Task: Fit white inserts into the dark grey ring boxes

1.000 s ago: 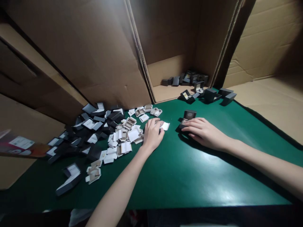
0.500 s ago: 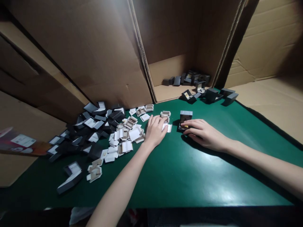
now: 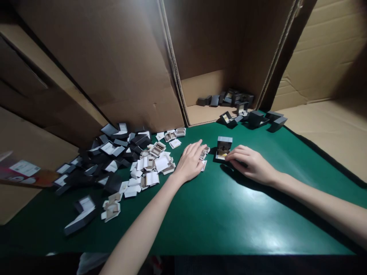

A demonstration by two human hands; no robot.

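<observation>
In front of me a small black hinged box (image 3: 224, 145) stands on the green table with its lid raised. A pale, partly yellow lining shows inside it. My right hand (image 3: 248, 162) has its fingers bent together in a pinch at the box's front right corner. To the left of the box my left hand (image 3: 189, 160) lies flat, fingers stretched, over a small white cardboard insert (image 3: 205, 152). That insert is partly hidden beneath the fingers.
Left of my hands lie a heap of folded white inserts (image 3: 163, 163) and a pile of open black boxes (image 3: 113, 148). More dark boxes (image 3: 256, 117) sit at the back right, some inside a cardboard carton (image 3: 203, 82). Cardboard walls edge the green table (image 3: 183, 221).
My right hand has drawn back from over the box's inside to its front right corner, uncovering the lining. My left hand has shifted slightly nearer me, with the white insert turned under it.
</observation>
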